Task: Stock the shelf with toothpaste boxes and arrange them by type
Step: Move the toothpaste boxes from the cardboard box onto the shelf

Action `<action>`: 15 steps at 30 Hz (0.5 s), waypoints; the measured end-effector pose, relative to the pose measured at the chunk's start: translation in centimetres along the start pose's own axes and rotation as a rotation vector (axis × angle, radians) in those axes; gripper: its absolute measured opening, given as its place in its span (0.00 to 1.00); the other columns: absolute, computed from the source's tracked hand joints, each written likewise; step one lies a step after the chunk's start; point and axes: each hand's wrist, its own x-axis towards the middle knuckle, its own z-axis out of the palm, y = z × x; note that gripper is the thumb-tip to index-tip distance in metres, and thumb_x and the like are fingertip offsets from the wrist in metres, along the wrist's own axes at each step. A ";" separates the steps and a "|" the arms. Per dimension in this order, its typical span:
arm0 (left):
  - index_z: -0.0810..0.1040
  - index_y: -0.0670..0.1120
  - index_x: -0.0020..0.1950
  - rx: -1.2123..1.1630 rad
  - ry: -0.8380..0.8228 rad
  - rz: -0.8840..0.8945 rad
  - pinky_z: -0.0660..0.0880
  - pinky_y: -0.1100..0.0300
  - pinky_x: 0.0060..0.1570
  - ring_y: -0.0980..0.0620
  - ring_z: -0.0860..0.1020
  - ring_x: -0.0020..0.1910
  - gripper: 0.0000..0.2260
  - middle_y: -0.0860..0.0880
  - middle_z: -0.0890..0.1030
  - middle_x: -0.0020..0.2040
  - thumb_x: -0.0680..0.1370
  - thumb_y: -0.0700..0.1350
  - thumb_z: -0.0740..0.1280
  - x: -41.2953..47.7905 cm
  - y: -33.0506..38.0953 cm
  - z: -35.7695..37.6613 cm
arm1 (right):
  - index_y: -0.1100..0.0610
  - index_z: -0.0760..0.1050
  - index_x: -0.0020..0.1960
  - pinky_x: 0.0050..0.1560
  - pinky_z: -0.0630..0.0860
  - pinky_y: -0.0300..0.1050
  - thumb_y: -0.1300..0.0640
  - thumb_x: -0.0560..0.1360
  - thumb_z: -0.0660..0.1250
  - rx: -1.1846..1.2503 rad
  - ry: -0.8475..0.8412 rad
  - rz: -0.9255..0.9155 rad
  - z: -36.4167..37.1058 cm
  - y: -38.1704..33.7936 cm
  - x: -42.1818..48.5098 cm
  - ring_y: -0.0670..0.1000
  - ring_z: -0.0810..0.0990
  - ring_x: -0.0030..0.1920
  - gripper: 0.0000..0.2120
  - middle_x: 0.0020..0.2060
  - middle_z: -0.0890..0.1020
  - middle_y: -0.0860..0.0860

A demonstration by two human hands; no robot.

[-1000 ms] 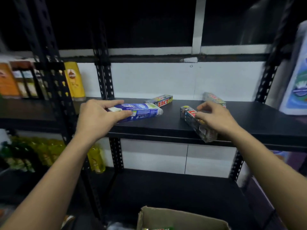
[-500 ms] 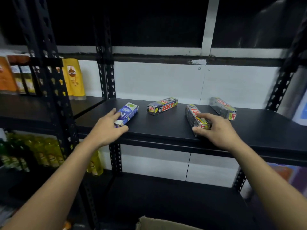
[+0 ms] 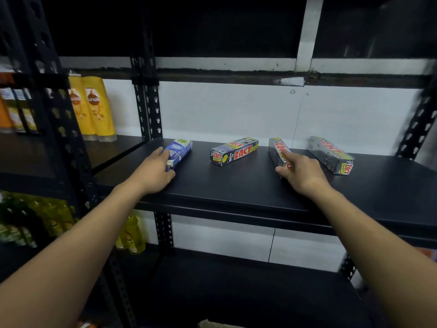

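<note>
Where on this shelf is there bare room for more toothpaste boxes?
Free: the gap between the blue box and the middle ZACT box; the front strip of the shelf between the left hand and right hand. Tight: between the held ZACT box and rightmost ZACT box.

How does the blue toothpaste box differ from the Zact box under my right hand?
The blue box is blue and white; the ZACT box is dark grey with red lettering. The left hand holds the blue box; the right hand holds the ZACT box. The blue box slants away rightward, the ZACT box leftward. Both lie on the black shelf.
</note>
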 end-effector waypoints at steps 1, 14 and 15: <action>0.55 0.41 0.80 0.002 -0.001 -0.011 0.55 0.55 0.74 0.43 0.55 0.79 0.31 0.41 0.52 0.81 0.80 0.45 0.64 0.5 0.0 0.2 | 0.46 0.66 0.74 0.61 0.71 0.53 0.48 0.78 0.67 -0.002 0.006 0.012 0.1 0.1 0.3 0.63 0.73 0.64 0.26 0.63 0.79 0.57; 0.64 0.46 0.77 0.262 0.132 -0.074 0.64 0.44 0.71 0.36 0.61 0.74 0.29 0.43 0.54 0.80 0.78 0.54 0.66 1.6 0.7 0.7 | 0.49 0.48 0.80 0.71 0.63 0.49 0.49 0.74 0.73 0.061 -0.056 -0.013 -1.3 0.7 -1.2 0.58 0.64 0.74 0.45 0.76 0.64 0.54; 0.67 0.47 0.75 0.297 0.181 -0.040 0.63 0.43 0.71 0.36 0.62 0.74 0.30 0.43 0.56 0.80 0.76 0.56 0.67 1.0 1.1 0.6 | 0.49 0.48 0.80 0.71 0.62 0.49 0.49 0.73 0.73 0.087 -0.030 -0.032 -1.7 0.7 -1.8 0.57 0.63 0.74 0.45 0.76 0.63 0.53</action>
